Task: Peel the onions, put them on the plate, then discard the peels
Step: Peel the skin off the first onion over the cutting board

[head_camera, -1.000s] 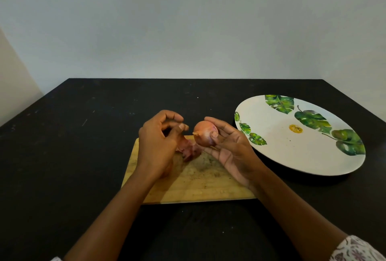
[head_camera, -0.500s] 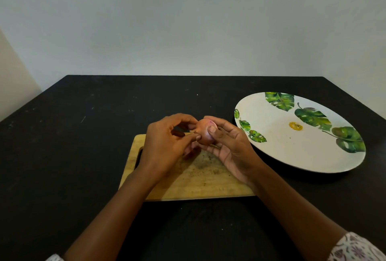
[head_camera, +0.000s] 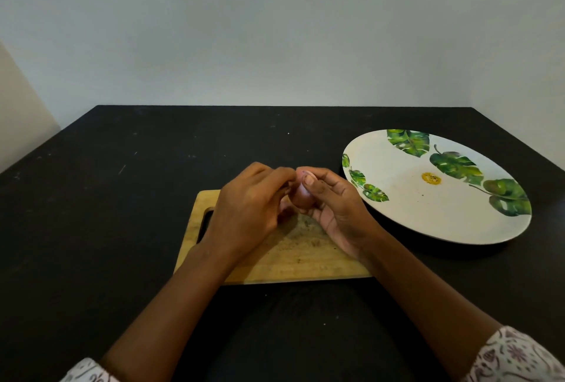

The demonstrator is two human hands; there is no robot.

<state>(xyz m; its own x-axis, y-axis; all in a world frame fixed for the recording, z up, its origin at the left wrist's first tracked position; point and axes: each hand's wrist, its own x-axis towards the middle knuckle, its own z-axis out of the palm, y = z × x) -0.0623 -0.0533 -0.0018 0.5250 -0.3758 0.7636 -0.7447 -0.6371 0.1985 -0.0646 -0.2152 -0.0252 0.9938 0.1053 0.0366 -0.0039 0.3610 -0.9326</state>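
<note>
**A:** How far along is the job?

**B:** Early, I'd judge. The plate (head_camera: pixel 406 219) on the right of the worktop (head_camera: pixel 122 198) carries no onion, only its leaf print and a small yellow mark. So nothing has been plated, and the peels have yet to be thrown away.

**A:** Where is the onion?

**B:** The onion (head_camera: pixel 301 198) is held up between both hands, above the far part of the cutting board (head_camera: pixel 290 262) and not resting on it. The right hand (head_camera: pixel 333 207) cradles it from the right, grip clamped on it with the thumb laid across the top. The left hand (head_camera: pixel 247 210) has its fingers curled, and their tips meet the onion's upper left side — a pinching grip. Whether a strip of skin is caught between them is hidden.

**A:** And how does it look?

**B:** It is small and rounded, reddish-pink with a smooth, faintly glossy face. Only a sliver shows between the hands, so I cannot tell how much skin is left on it. A pinkish scrap (head_camera: pixel 283 209) peeks from under the left hand — possibly peel, but too covered to say.

**A:** What is left, then?

**B:** Finishing this peel, plating the onion, then clearing the skins.
</note>
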